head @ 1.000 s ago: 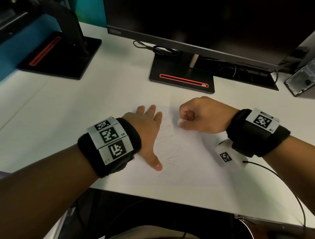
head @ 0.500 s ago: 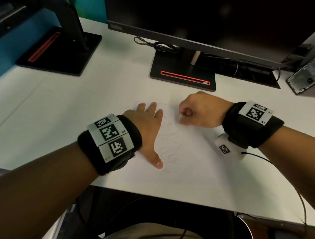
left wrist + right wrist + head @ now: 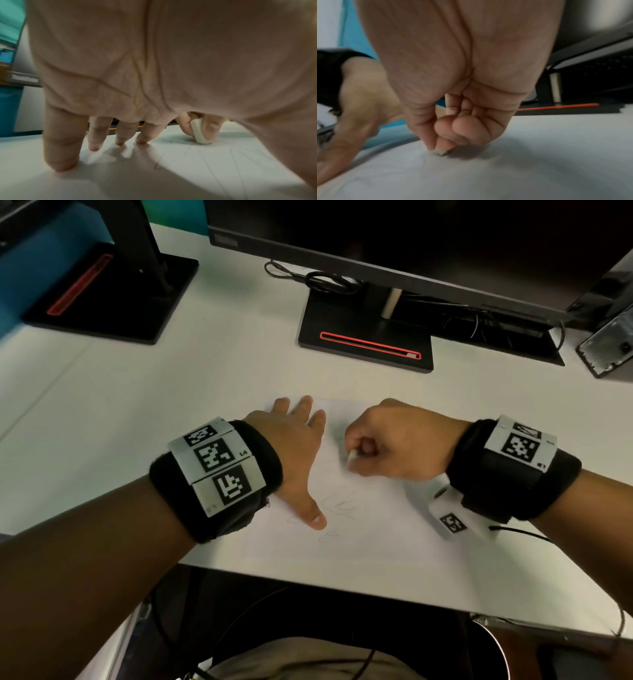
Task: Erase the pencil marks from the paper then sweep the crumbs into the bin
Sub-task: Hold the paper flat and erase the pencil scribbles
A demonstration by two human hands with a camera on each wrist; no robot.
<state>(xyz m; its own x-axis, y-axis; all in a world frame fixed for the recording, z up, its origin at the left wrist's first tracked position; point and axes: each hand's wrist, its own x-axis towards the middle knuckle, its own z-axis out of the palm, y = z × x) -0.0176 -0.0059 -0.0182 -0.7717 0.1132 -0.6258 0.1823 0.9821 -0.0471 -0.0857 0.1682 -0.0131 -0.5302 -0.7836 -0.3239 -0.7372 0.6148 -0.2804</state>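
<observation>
Eraser rubbing a scribbled sheet on a white desk

The right hand [image 3: 394, 440] curls its thumb and fingers round a small, rounded white eraser [image 3: 199, 133], its tip on the flat paper [image 3: 376, 529]; the left hand [image 3: 291, 453], fingers straight and spread, presses the sheet's left side. Thin grey pencil marks [image 3: 342, 505] loop between both hands, faint and partly hidden

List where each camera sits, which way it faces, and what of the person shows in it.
Head: above, looking down at the paper; both forearms and wristbands show.
Left wrist: under the left hand, looking along its flat fingers toward the eraser.
Right wrist: under the right hand, looking at its curled fingers.
All three share the eraser.
</observation>
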